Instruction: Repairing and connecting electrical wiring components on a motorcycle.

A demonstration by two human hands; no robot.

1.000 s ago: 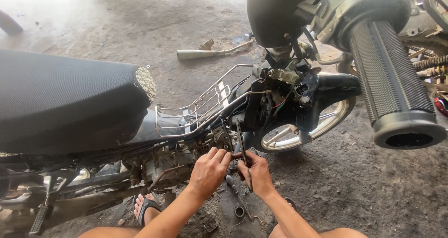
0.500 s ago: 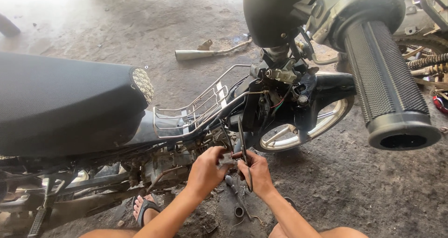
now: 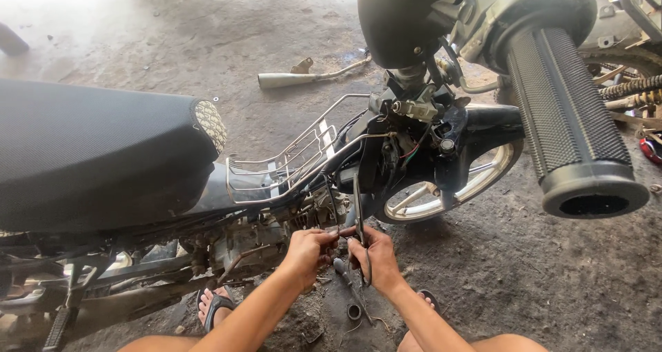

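Both hands have barely shifted over the last second, staying low beside the engine while the view has tilted a little, so the big handlebar grip (image 3: pixel 576 124) now sits slightly lower and further left at the upper right. The left hand (image 3: pixel 307 252) is curled, its fingertips pinching a small dark part right by the engine (image 3: pixel 303 214); what that part is cannot be made out. The right hand (image 3: pixel 376 255) touches the left at the fingertips and is closed around a thin dark cable (image 3: pixel 358 228) that rises from the fist toward the steering column and also hangs below the palm. Just beneath the hands a slim metal tool (image 3: pixel 345 276) lies on the dirty concrete floor (image 3: pixel 538 276), with a small round socket (image 3: pixel 354 312) near it. Above the hands a chrome wire rack (image 3: pixel 289 162) sits ahead of the black seat (image 3: pixel 89 152), and the front wheel (image 3: pixel 448 186) shows just right of the hands. A sandalled foot (image 3: pixel 214 304) rests under the frame, and a loose exhaust pipe (image 3: pixel 310 76) lies well apart on the floor beyond the motorbike.
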